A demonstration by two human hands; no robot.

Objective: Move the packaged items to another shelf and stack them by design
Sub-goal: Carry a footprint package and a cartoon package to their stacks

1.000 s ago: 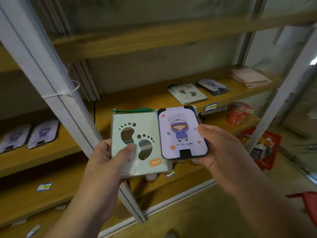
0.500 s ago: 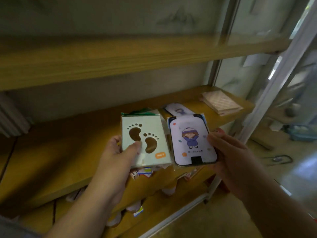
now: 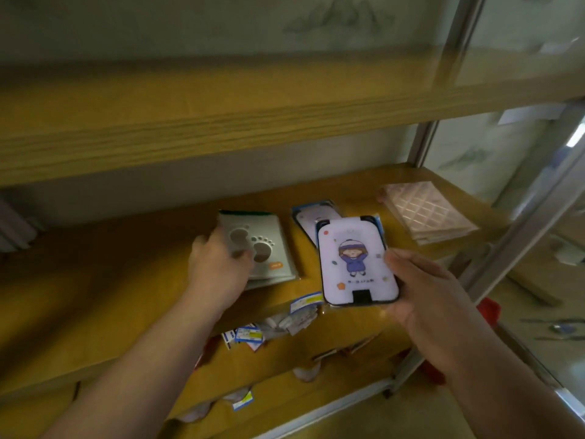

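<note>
Head view: person faces a wooden shelf (image 3: pixel 126 280) that runs across the middle of the frame. Left hand (image 3: pixel 218 267), centre of frame, fingers closed around the footprint pack (image 3: pixel 259 245), which sits on or just above a pile of the same design on the board; contact with the pile can't be told for certain. Right hand (image 3: pixel 424 293), right of centre, grips the purple cartoon pack (image 3: pixel 356 261) by its right edge, thumb on top, held above the shelf's front edge. Behind it, partly hidden, lies a matching purple pile (image 3: pixel 308 217). A quilted pink pile (image 3: pixel 427 213) sits further right.

Judgement: placing step under way. To do it well, square the footprint pack's corners to the pile before letting go, then carry the purple pack back over its own pile, lower it flat, and align the edges. The glossy wrappers look slippery, so a tilted release may slide the pack off.
</note>
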